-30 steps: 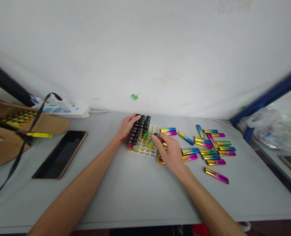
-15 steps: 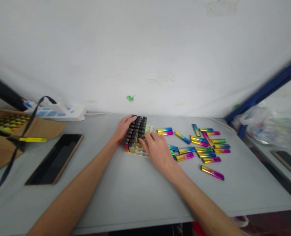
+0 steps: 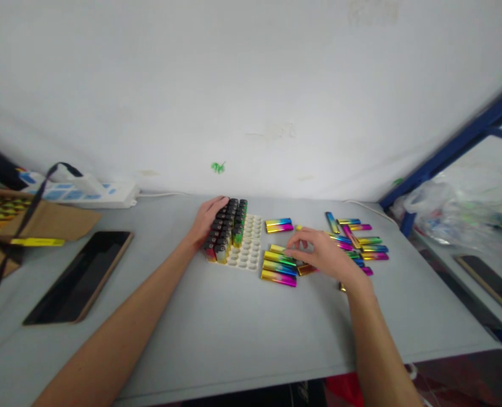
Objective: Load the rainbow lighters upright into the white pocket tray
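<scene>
A white honeycomb tray (image 3: 247, 255) lies on the grey table (image 3: 234, 333). Its left columns are filled with upright black-capped lighters (image 3: 226, 228), and the right columns are bare holes. My left hand (image 3: 205, 219) cups the tray's left side, with its fingers pressed against the lighters. Loose rainbow-coloured lighters (image 3: 278, 265) lie flat to the right of the tray, with several more (image 3: 367, 247) further right. My right hand (image 3: 324, 255) hovers over these loose lighters with its fingers curled down in a pinch. What the fingers hold is hidden.
A dark phone (image 3: 79, 276) lies flat at the left. Behind it is an open cardboard box (image 3: 30, 221) with a black strap (image 3: 9, 249), and a white power strip (image 3: 85, 191) by the wall. At the right are a blue frame (image 3: 446, 152) and plastic bags (image 3: 463, 212).
My right hand has left the tray and moved right over the loose lighters. One more lighter stands in the tray. My left hand has stayed on the tray's side.
</scene>
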Tool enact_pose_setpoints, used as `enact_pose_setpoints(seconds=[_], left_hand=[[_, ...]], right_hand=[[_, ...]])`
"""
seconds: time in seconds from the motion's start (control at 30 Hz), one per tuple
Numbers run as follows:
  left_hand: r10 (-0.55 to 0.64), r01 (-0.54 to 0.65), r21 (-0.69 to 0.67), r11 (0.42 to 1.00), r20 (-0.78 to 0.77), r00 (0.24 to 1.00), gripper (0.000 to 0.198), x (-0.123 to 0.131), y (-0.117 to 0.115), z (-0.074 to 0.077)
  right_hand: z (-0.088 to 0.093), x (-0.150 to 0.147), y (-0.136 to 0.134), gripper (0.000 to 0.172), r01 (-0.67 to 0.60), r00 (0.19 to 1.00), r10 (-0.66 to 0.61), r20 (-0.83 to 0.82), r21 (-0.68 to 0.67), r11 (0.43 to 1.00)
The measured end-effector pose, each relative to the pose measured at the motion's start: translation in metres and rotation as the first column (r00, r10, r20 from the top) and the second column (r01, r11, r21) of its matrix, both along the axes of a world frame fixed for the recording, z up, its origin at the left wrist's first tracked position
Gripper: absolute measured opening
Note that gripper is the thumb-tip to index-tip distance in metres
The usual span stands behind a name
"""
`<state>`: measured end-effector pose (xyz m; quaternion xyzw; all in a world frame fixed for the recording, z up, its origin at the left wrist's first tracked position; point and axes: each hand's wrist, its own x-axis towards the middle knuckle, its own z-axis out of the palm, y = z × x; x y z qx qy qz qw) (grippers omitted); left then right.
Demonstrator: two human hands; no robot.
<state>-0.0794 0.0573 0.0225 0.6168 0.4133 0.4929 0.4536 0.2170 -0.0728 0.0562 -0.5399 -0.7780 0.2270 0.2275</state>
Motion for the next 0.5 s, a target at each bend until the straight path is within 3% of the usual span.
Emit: enact_pose_setpoints(seconds=[0.3, 0.5], left_hand=[[0.007, -0.008, -0.039, 0.999, -0.012, 1.000, 0.037, -0.001, -0.001, 0.001], [0.010, -0.010, -0.034, 0.999, -0.019, 1.000, 0.036, -0.001, 0.000, 0.001]], right_hand=[[-0.010, -0.005, -0.002, 0.010, -0.016, 0.990, 0.026, 0.141, -0.069, 0.997], [-0.006, -0.003, -0.003, 0.019, 0.053, 0.993, -0.044, -0.113, 0.074, 0.996]])
